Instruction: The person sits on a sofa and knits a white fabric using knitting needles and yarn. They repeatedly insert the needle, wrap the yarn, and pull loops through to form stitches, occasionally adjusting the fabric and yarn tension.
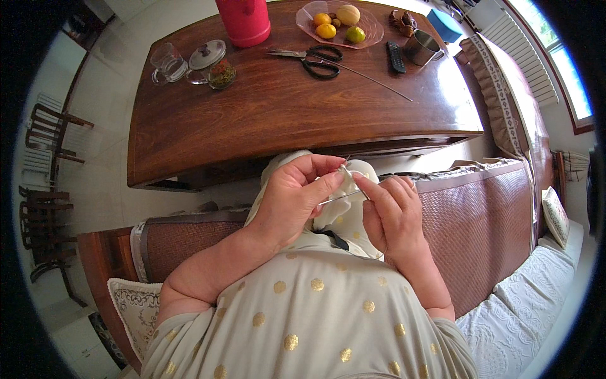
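Observation:
My left hand (291, 197) is closed on a small piece of white knitting (337, 207), pinching its upper edge between thumb and fingertips above my lap. Facing it, my right hand (396, 213) is also closed, its index finger at the working edge and its other fingers curled. A thin metal knitting needle (333, 200) crosses between the two hands, below the fingertips. White yarn runs over the right index finger. The knitting partly blends into my pale trousers, so its lower edge is hard to make out.
Ahead stands a brown wooden table (271, 114). On it lie black-handled scissors (320, 62), a loose needle (377, 83), a remote (396, 57), a metal mug (423, 48), a fruit bowl (305, 25), a glass teapot (221, 74), a glass mug (169, 64) and a red container (245, 22).

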Motion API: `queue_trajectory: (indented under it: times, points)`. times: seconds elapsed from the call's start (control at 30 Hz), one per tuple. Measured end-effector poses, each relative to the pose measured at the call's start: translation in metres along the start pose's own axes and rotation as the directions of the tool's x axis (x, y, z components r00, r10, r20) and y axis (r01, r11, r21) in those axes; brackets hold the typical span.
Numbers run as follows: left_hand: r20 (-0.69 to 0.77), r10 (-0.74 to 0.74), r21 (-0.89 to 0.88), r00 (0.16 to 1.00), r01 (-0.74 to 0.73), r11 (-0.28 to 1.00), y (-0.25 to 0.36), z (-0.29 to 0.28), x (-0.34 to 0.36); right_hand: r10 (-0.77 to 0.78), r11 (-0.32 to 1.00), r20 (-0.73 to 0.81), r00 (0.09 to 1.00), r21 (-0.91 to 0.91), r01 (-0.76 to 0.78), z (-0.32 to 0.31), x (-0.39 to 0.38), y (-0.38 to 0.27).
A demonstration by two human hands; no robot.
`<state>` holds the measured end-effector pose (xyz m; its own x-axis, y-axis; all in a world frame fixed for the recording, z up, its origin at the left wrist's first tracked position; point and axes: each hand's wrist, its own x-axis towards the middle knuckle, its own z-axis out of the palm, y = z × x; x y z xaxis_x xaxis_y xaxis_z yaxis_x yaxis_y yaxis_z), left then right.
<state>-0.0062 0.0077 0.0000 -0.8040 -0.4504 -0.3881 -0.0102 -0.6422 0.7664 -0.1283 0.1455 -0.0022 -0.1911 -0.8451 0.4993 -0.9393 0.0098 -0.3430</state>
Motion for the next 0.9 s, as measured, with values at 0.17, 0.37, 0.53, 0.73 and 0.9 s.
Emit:
queue_trajectory:
  times: [0.17,0.37,0.53,0.73,0.9]
  points:
    - [0.027,0.011,0.001,1.0,-0.011,1.0,0.0,-0.002,-0.001,0.001,1.0,-0.008,1.0,0.002,-0.001,-0.002,0.001,-0.001]
    - [0.022,0.009,0.013,1.0,-0.009,1.0,-0.002,-0.002,0.0,0.01,1.0,-0.011,1.0,0.001,-0.01,-0.003,0.001,-0.003]
    - [0.089,-0.037,0.047,0.995,0.033,0.998,-0.001,-0.003,0.0,0.031,0.999,-0.03,0.999,-0.023,-0.032,0.0,0.002,0.0]
    - [0.104,0.084,0.249,0.991,-0.107,0.963,-0.002,-0.001,-0.003,0.183,0.96,0.129,0.975,0.19,-0.206,-0.005,0.019,0.004]
    - [0.196,0.228,0.361,0.954,-0.287,0.887,-0.01,-0.004,0.002,-0.009,0.893,0.115,0.993,0.447,-0.044,0.005,0.035,0.023]
